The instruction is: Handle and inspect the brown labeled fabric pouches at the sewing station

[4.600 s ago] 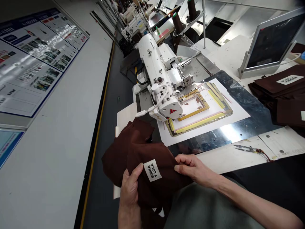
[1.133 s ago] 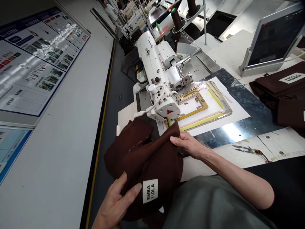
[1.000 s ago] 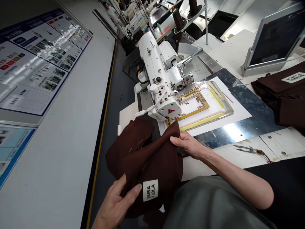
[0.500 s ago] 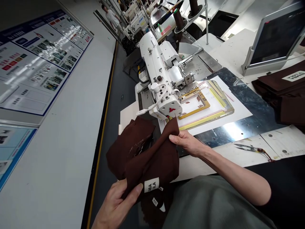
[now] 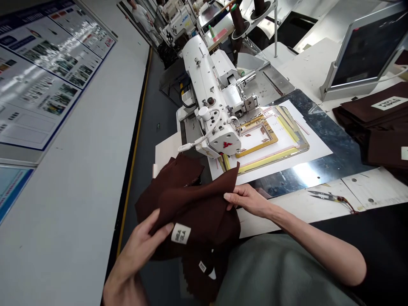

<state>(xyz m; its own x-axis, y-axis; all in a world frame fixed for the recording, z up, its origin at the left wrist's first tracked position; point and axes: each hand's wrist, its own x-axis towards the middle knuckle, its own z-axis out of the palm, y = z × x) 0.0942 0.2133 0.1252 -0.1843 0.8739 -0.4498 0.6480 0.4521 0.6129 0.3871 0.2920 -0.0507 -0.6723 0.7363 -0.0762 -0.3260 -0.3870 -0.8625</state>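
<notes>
A dark brown fabric piece [image 5: 204, 212] is stretched between my hands in front of the sewing machine. It carries a white printed label [image 5: 181, 233] close to my left thumb. My left hand [image 5: 143, 238] is closed on the fabric's left side, thumb on top. At the right edge, my right hand [image 5: 247, 199] pinches the cloth between thumb and fingers. More brown fabric [image 5: 178, 172] lies behind it, by the machine's head. Brown cloth with a small white tag [image 5: 202, 266] hangs below, near my lap.
The white sewing machine [image 5: 207, 89] stands ahead, with a yellow-edged frame [image 5: 272, 138] on white paper beside it. Thread snips [image 5: 331, 197] lie at the table edge. To the right are a screen [image 5: 366, 51] and stacked brown pieces [image 5: 379, 123]. A person [image 5: 142, 19] is far back.
My left hand has moved up and left with the labelled fabric, and the cloth's upper fold has opened out wider. My right hand is slightly lower, still pinching the edge.
</notes>
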